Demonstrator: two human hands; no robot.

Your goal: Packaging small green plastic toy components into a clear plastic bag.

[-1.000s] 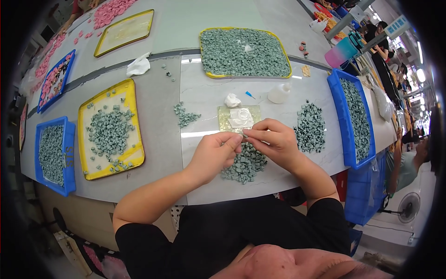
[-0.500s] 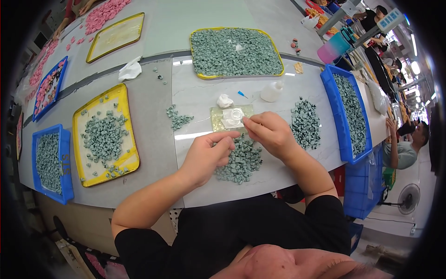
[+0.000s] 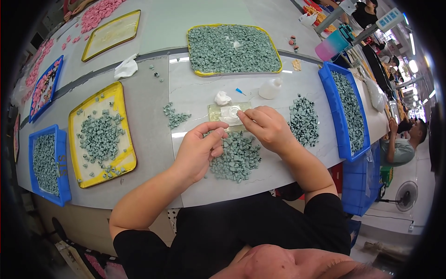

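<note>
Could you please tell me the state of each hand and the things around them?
Left hand: half-curled, contents unclear.
Right hand: fingertips drawn together, contents hidden.
Green pile: heaped loosely.
White bottle: upright.
Blue tip: lying flat.
Tissue wad: crumpled.
Far tray: covered with green pieces.
Near left tray: partly covered.
Right blue bin: well filled.

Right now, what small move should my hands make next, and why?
Perhaps the right hand should dab the white patch: its pinched fingertips show close beside it, and the left hand leaves it uncovered. Whether the pinch holds anything is unclear.
</note>
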